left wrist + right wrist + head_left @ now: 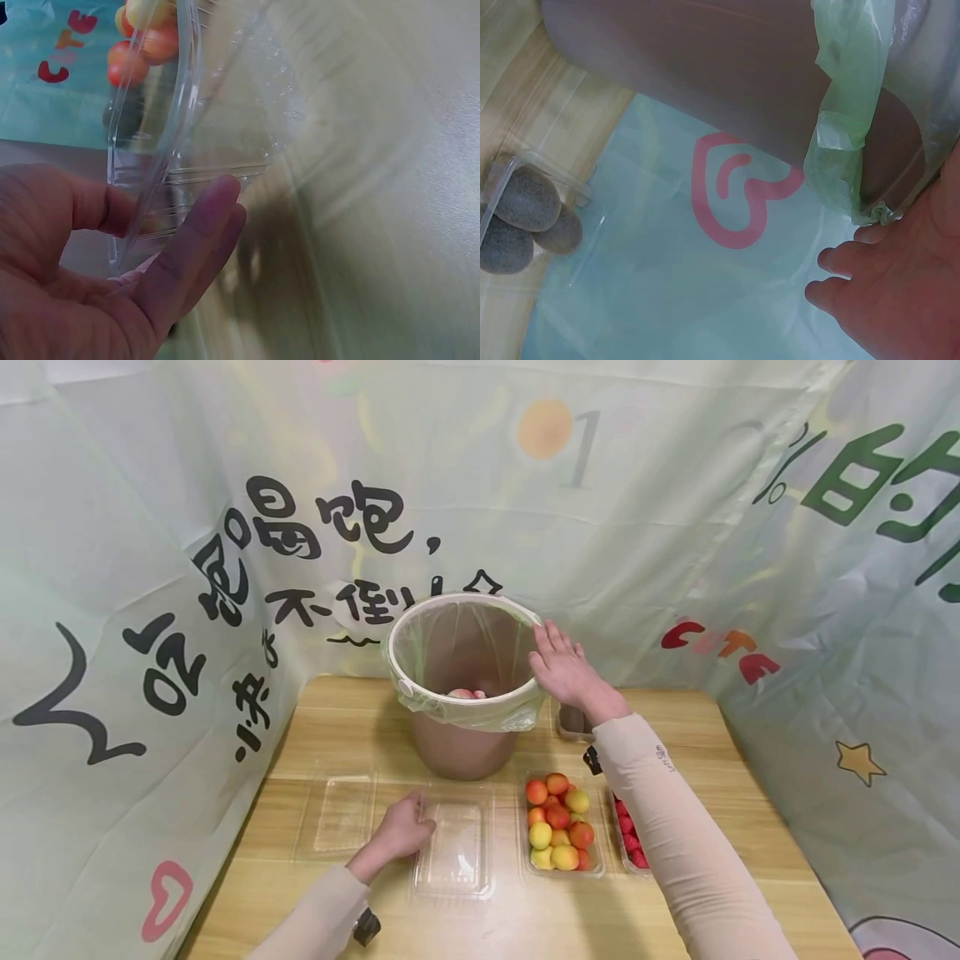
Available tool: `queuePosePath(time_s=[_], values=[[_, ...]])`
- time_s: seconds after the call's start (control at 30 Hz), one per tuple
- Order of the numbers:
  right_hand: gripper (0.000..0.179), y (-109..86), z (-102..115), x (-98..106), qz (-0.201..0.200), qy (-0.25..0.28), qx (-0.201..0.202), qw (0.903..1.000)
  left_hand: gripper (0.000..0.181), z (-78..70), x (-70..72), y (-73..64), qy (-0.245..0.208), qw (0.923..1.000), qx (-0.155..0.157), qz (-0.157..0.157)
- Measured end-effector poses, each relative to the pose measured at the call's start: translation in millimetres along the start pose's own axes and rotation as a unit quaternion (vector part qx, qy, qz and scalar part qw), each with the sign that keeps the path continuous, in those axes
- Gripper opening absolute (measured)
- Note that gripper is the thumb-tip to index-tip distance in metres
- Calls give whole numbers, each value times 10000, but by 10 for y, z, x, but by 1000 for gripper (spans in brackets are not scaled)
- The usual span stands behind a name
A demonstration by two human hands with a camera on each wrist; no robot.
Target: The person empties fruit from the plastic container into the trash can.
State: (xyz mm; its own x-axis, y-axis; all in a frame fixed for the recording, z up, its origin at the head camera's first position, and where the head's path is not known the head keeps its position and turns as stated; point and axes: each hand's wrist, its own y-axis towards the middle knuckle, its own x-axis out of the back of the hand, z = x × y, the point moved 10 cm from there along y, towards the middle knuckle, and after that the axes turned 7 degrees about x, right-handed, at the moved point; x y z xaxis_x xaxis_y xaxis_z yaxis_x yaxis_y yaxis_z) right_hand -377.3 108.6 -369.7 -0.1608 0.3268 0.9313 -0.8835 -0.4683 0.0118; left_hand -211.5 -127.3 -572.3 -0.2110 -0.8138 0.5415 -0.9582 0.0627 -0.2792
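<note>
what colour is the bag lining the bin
The bag is translucent pale green, clearest in the right wrist view.

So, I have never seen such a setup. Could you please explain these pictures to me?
There is no machine here, only a person's left hand and right hand. The wide picture comes from a camera worn on the head; the other two come from cameras on the left and right wrists. On the table are a brownish bin with a green liner, orange and yellow fruits, partly hidden red pieces, grey stones and a see-through plastic piece. The left hand pinches the edge of a clear container. The right hand holds nothing; its straight fingers are at the top of the bin.
</note>
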Motion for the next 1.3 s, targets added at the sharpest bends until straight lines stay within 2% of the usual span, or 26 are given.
queuePosePath(time_s=[0.13,0.3,0.57,0.73,0.83,0.97,1.17,1.23,1.3], values=[[71,-7,5,8,11,-50,3,10000,27,35,-1,-6,107,9999,59,9],[70,-14,5,15,73,-145,23,9999,32,78,9,-15,134,9997,215,0],[71,-20,-15,22,62,-123,59,9999,30,117,38,-25,236,9990,368,-94],[71,-20,-5,22,72,-102,72,9999,33,127,68,-46,229,9986,461,-115],[71,-19,6,18,81,-101,66,9999,45,100,124,-47,253,9982,511,-201],[70,-14,10,18,63,-114,60,9999,59,-3,247,-9,391,9973,479,-394],[71,-10,28,19,35,-104,81,9999,52,-230,424,29,603,9956,152,-699],[71,-11,29,22,23,-110,88,9999,49,-307,405,36,460,9970,-11,-623],[71,-12,27,27,24,-113,86,9999,48,-381,330,44,211,9989,-158,-391]])
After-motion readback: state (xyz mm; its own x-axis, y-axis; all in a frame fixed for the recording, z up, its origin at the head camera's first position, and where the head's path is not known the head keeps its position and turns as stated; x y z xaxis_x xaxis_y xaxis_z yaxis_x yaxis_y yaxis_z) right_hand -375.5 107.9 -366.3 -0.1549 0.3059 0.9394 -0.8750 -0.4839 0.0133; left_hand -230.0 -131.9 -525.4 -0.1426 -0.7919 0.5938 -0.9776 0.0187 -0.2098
